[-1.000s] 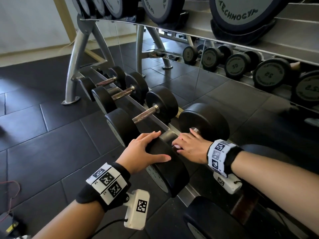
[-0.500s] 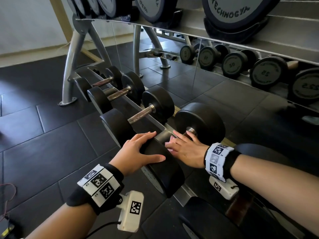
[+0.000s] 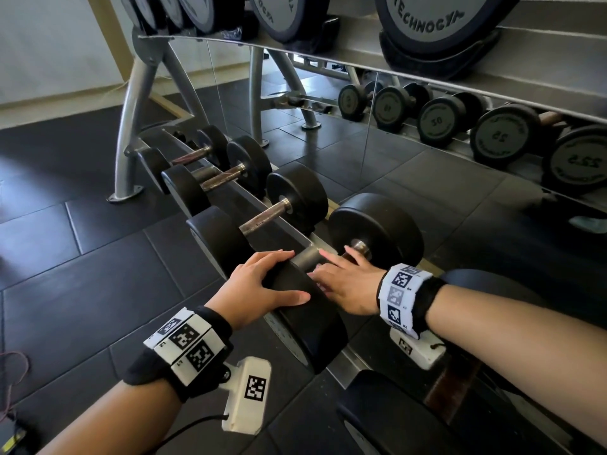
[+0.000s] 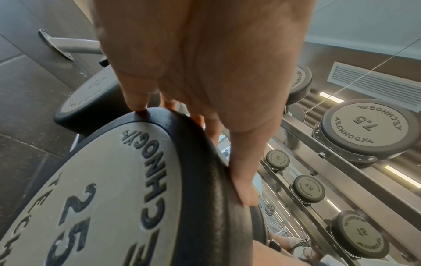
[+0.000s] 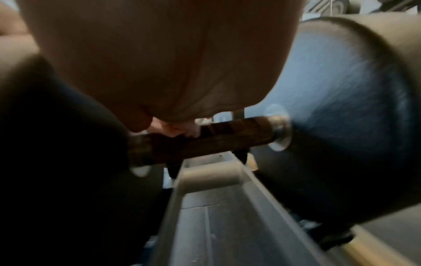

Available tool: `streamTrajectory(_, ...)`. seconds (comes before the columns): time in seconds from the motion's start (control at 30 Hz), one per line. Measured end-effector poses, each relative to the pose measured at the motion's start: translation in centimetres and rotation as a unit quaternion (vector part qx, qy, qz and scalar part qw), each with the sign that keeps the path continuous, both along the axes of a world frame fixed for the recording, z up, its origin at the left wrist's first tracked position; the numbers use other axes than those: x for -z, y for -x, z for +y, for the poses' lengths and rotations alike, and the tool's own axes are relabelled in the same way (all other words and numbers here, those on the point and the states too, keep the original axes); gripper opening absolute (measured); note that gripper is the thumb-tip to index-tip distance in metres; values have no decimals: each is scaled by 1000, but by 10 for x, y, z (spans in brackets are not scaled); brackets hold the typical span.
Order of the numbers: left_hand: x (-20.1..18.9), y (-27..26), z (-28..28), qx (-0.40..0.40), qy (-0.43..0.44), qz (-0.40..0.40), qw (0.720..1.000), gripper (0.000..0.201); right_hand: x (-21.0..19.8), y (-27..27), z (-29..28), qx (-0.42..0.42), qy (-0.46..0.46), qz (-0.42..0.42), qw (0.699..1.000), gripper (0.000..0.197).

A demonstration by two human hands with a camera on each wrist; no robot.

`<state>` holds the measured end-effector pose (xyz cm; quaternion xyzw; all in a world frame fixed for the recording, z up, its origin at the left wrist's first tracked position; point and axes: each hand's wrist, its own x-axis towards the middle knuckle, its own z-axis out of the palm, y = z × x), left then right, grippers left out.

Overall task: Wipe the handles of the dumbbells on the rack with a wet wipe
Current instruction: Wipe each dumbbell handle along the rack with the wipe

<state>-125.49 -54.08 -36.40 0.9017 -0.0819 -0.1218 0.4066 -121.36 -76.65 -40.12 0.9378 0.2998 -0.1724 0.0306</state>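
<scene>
A black 25 dumbbell lies across the rack rail, its grey end plate facing me. My left hand rests on top of its front head, with the fingers spread and the thumb along the rim. My right hand lies over the brown knurled handle between the two heads, the thumb and fingers closing on it. A small pale fold, probably the wet wipe, shows between the fingers and the handle. Most of the wipe is hidden under the palm. The rear head stands just behind the right hand.
Smaller dumbbells line the rail to the left. Another black head sits at lower right. Heavy dumbbells fill the shelf above, and a mirror behind reflects more. Dark floor tiles lie left, with cables.
My right hand has slid along the handle from the rear head toward the front head, and its fingers have stretched out. The left hand stays on the front head.
</scene>
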Motion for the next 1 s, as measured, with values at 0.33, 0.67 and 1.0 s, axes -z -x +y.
streamTrajectory(0.33, 1, 0, -1, -6, -8, -7, 1000, 86, 0, 0, -13, 3, 24, -22, 999, 83)
streamTrajectory(0.67, 3, 2, 0, -8, 21, -2, 1000, 85, -21, 3, -26, 56, -32, 7, 998, 69)
streamTrajectory(1.0, 3, 0, 1, -4, 16, 7, 1000, 86, -17, 39, -58, 296, -257, 129, 911, 41)
